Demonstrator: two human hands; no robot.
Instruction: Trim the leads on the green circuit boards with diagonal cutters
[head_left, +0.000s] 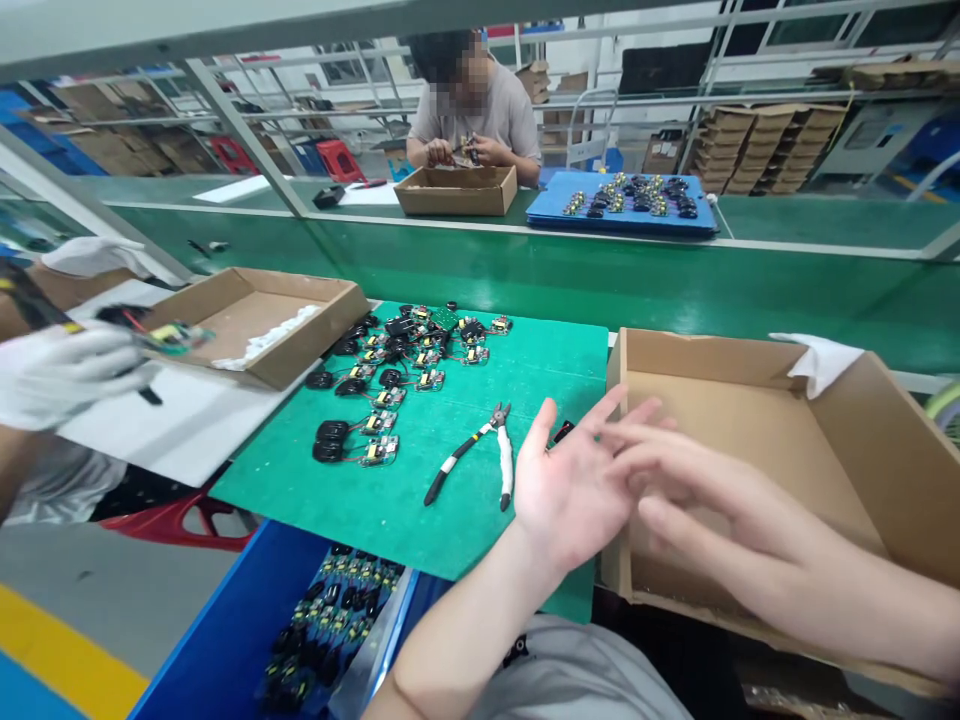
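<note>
My left hand [571,480] is held palm up with fingers stretched out over the near edge of the green mat [420,470], holding nothing. My right hand [697,500] lies across it, fingers spread, its fingertips touching the left hand's fingers, in front of an open cardboard box [885,440]. Neither hand grips anything. A pair of cutting pliers [480,455] with black-and-white handles lies on the mat just left of my left hand. Several small circuit boards with black parts [390,380] are spread over the far-left part of the mat.
A blue bin [225,640] of similar boards stands below the mat. To the left, a co-worker's white-gloved hand [60,370] holds a small board beside another cardboard box [255,320]. Across the green conveyor [675,280] a seated person works over a box next to a blue tray [622,205].
</note>
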